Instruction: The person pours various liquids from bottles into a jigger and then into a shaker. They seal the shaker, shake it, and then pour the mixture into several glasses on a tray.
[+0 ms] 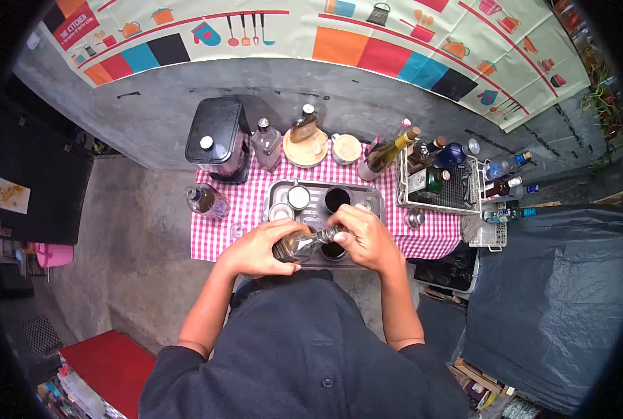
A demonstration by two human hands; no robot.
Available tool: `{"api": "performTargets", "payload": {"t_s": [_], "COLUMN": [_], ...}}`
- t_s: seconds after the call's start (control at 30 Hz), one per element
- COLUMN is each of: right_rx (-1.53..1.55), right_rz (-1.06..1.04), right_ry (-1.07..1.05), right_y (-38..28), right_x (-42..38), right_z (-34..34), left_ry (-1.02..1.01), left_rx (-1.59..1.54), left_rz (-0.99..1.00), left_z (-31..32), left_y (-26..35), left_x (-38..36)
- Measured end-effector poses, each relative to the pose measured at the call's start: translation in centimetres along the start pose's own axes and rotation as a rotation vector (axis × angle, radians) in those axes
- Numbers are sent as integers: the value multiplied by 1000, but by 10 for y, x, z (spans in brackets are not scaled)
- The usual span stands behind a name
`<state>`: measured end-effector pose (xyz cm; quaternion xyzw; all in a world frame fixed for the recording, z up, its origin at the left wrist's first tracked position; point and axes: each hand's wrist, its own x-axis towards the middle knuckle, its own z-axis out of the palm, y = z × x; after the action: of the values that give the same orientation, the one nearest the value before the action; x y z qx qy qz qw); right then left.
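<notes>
A glass bottle [296, 247] lies tilted between my hands over the front of a grey tray [276, 190]. My left hand [264, 250] is wrapped round the bottle's body. At the bottle's neck, my right hand [364, 236] has its fingers closed; whether a cap is there is hidden. Behind the hands on the tray stand a white-filled cup [298, 197], a second light cup [280, 212] and a dark-filled cup [338, 198]. Another dark-filled cup [334, 251] is partly hidden under my right hand.
The tray rests on a pink checked cloth [206, 235]. A black-lidded container [214, 133], a purple-tinted bottle [208, 201] and a clear bottle [266, 145] stand left. At the right are a tall yellowish bottle [388, 155], a wire basket [445, 207] with several bottles and a jigger [415, 219].
</notes>
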<state>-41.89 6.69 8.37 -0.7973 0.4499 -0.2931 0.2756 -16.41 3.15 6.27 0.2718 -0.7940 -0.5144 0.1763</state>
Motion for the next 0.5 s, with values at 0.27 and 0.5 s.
{"api": "performTargets", "payload": {"t_s": [0.27, 0.5], "right_rx": [135, 56], "right_rz": [234, 160], "right_ry": [-54, 22], "right_y": [-33, -42], "right_x": [19, 31], "right_z": [24, 53], "left_ry": [-15, -25], "left_rx": [-49, -67], "left_rz": [20, 67], "left_z": [-26, -44], "left_y": [-18, -39], "left_x": [-22, -40]}}
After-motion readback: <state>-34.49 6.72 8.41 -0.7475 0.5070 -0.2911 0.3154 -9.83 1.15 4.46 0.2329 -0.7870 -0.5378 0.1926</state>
